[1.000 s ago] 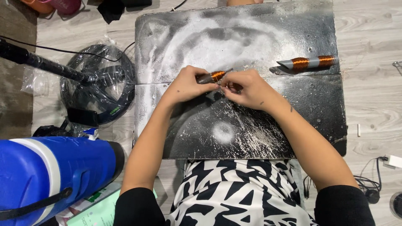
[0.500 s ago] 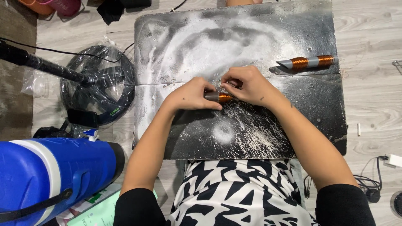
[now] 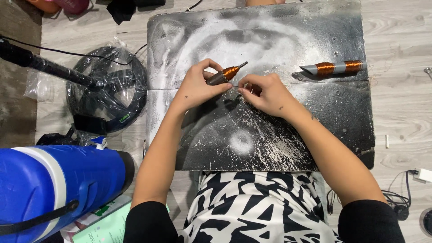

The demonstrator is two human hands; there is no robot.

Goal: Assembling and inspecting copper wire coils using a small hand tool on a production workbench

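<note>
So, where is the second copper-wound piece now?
In the head view, the second copper-wound piece lies on the black board, toward its far right, beyond the right hand.

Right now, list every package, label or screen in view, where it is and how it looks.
Green paper pack: bottom left, beside the blue jug; flat, pale green, dark print.
Small label: on the black round base, left of the board; green strip.
Clear plastic bag: far left, crumpled.
No screens.
</note>
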